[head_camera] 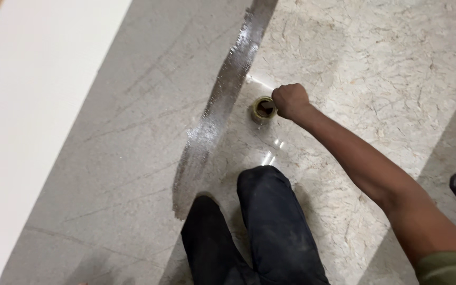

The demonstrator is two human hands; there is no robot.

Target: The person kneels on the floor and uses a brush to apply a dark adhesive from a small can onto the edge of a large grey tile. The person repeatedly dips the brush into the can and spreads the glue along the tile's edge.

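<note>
Right hand (290, 100) closed in a fist, knuckles up, touching the right edge of a tape roll (264, 109); whether the fingers grip the roll cannot be told. The roll lies flat on the marble floor (376, 68), its core facing up, just right of a glossy clear strip (222, 100) that runs lengthwise across the floor. Knees in dark trousers (259, 221) rest on the floor below the roll. A white board (32, 105) lies at far left. Left hand out of view.
</note>
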